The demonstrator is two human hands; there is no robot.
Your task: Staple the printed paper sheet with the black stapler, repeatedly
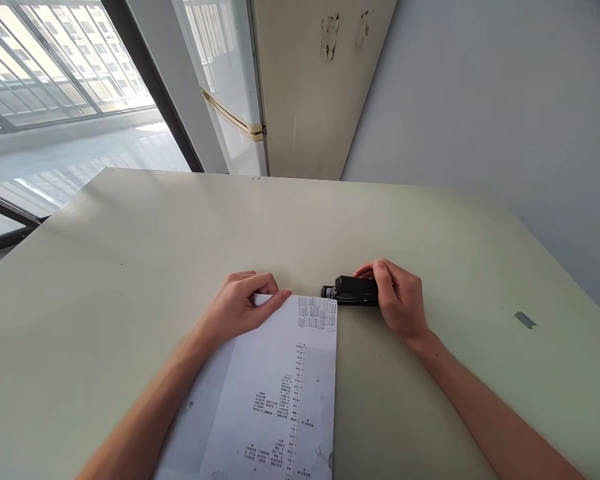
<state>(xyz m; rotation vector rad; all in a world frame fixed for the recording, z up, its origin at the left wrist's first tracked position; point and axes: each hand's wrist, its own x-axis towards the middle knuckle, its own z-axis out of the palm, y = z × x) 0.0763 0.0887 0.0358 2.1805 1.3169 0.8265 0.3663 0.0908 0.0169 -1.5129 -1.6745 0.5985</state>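
Printed paper (265, 380) lies on the table in front of me; whether it is one sheet or a stack I cannot tell. My left hand (247, 301) grips its far edge, thumb on top and fingers curled beyond the edge. A black stapler (356, 290) rests on its base by the paper's far right corner, its front end pointing left. Around the rear of the stapler my right hand (399, 297) is closed, the thumb on the near side. The stapler's nose sits right at the corner; whether paper is between its jaws I cannot make out.
The pale table (205, 227) stretches out on all sides. A small grey strip (525, 320) lies on it at the right. Beyond the far edge stands a fridge (305, 93), with a grey wall (480, 100) to its right and a window (55, 73) at the left.
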